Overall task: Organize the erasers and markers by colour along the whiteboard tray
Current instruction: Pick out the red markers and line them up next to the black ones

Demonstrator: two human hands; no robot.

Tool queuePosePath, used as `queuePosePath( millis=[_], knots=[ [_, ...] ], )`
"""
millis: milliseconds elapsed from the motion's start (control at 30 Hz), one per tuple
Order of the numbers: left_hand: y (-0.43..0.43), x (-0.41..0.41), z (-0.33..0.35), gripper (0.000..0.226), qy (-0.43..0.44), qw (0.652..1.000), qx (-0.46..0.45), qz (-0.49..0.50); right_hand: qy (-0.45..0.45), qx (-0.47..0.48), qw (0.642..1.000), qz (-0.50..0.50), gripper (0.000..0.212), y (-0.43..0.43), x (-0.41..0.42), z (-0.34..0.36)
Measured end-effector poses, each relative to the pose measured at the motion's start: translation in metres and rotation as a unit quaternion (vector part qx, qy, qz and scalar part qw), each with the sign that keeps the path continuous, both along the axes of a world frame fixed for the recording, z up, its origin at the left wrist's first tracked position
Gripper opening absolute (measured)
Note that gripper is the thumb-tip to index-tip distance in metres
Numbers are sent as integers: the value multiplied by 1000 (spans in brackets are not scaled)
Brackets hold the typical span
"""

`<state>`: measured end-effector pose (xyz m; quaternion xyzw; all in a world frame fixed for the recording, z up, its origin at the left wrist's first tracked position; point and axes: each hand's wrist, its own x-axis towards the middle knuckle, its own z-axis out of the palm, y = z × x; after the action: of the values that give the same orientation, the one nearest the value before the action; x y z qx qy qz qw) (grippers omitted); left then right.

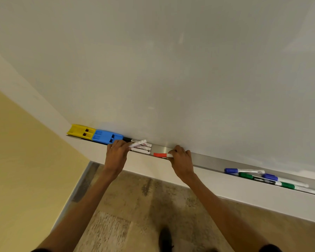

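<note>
A yellow eraser [81, 132] and a blue eraser [106, 136] sit end to end at the left end of the metal tray [207, 159]. Beside them lie a black-capped marker [129, 139] and a few white-barrelled markers [141, 149]. My left hand [116, 153] grips one white marker [138, 143], tilted up over that group. My right hand [180, 160] holds a red-capped marker [161, 155] by its barrel, low in the tray. Further right lie two blue-capped markers [244, 170] [282, 179] and two green ones [258, 179] [302, 188].
The whiteboard [171, 70] rises behind the tray. A yellow wall [16, 160] meets it at the left corner. Below are a speckled floor [135, 206] and my shoe [165, 239].
</note>
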<state>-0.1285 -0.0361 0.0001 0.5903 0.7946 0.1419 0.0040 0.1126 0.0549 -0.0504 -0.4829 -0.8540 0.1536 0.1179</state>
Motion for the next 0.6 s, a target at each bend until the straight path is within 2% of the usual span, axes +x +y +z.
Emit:
queuePosePath(
  millis=[200,400,600],
  knots=[
    [9,4,-6,29,-16,999,14,-29,9,-18,1000,6,17,-2,-11,-5],
    [25,20,-12,30,-45,995,29,-79,54,-52,996,56,28,-1,5,-4],
    [48,62,-20,34,-47,987,8,-150,158,-38,986,-35,36,-10,54,0]
  ],
)
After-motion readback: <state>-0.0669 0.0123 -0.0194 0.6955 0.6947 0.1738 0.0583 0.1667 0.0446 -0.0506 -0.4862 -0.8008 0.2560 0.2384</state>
